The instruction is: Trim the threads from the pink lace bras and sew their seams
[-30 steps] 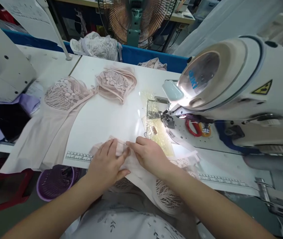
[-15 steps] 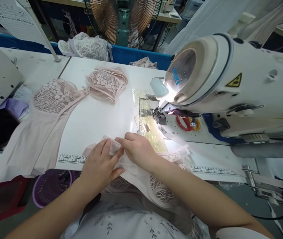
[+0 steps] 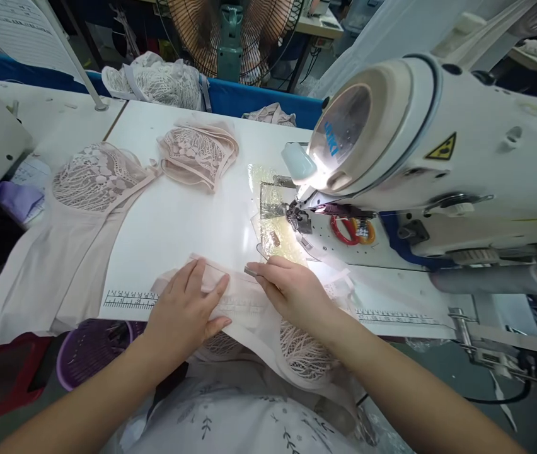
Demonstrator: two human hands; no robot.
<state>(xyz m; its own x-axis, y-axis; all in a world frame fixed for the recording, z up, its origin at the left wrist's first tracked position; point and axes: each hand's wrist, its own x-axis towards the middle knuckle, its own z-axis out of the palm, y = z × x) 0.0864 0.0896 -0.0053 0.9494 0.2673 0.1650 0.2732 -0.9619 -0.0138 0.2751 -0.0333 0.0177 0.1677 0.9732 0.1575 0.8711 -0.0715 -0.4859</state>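
Observation:
My left hand (image 3: 186, 312) lies flat on a pale pink lace garment (image 3: 244, 309), fingers spread, pressing its fabric against the table's front edge. In my right hand (image 3: 292, 290), the closed fingers grip a small metal tool (image 3: 251, 271) whose grey tip points left above the cloth; its exact kind is hard to make out. Lace cups of the garment (image 3: 304, 353) hang over the edge towards my lap. Just beyond my right hand is the sewing machine's needle and presser foot area (image 3: 299, 217), lit by a lamp, with no fabric under it.
A folded lace piece (image 3: 197, 154) and another pink garment (image 3: 93, 183) lie on the white table to the left. The sewing machine (image 3: 415, 164) fills the right side. Red and orange rings (image 3: 344, 230) rest on its bed. A purple basket (image 3: 67, 359) stands below the table.
My right hand has moved right, away from my left, and the metal tool now shows in its fingers. My left hand's fingers have spread on the fabric. The view has shifted slightly.

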